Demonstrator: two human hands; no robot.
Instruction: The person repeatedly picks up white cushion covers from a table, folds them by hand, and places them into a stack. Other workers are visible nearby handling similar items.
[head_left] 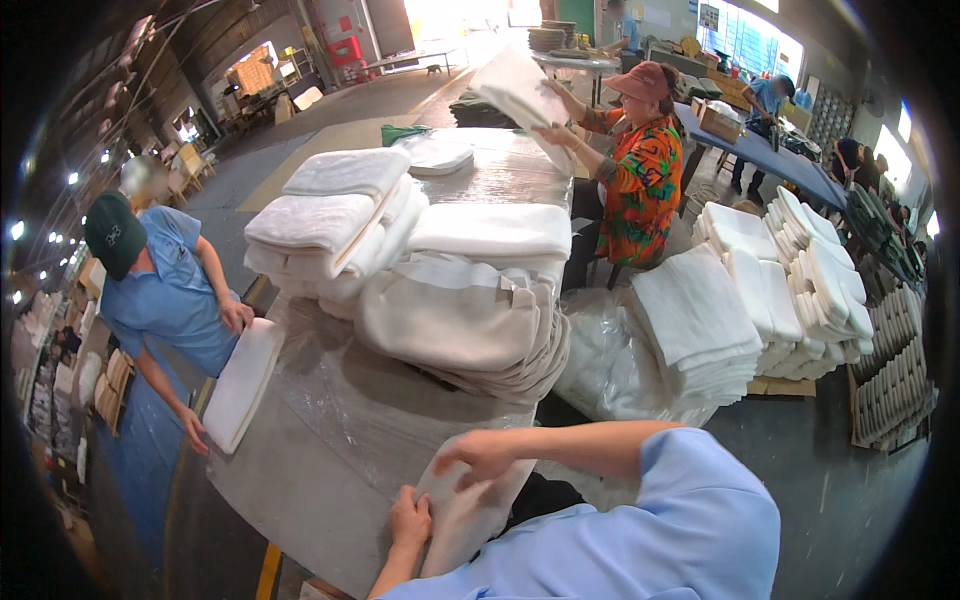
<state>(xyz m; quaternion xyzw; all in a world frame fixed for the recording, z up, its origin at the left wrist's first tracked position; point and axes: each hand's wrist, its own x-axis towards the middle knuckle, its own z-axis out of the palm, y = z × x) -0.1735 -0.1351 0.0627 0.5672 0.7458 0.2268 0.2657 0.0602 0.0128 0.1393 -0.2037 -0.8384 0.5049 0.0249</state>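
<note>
At the lower centre of the frame, a pale fabric piece (464, 518) is supported by the worktop (310, 510). Its left edge is touched by the left hand (408, 518); over its upper part the right hand (482, 455) is held, fingers loosely bent. Whether either is clenched on the fabric cannot be told. Straightening or folding seems to be in hand; next, aligned edges would be called for. The right fingertips are blurred, and the piece's lower end is hidden by the blue shirt (630, 530).
</note>
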